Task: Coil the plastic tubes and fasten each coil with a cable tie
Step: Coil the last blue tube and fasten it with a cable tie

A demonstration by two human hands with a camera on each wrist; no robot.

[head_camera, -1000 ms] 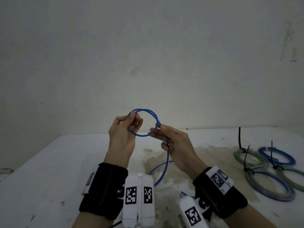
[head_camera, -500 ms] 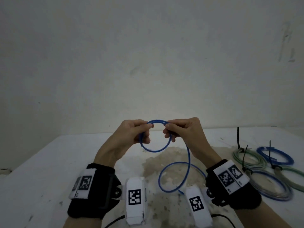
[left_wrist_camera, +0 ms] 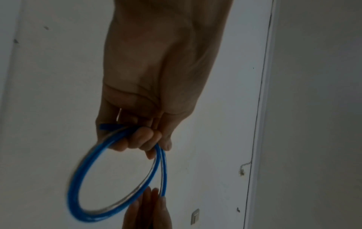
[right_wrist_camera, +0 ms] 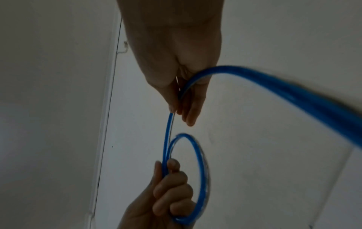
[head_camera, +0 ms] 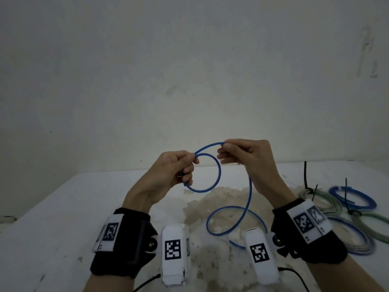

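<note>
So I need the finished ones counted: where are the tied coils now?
In the head view, the tied coils lie on the white table at the far right, beside the right hand.

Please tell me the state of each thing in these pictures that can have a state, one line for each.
blue tube: partly coiled, the rest hangs loose to the table
left hand: grips the small loop
right hand: pinches the tube
finished coils: tied with black cable ties, lying on the table
</note>
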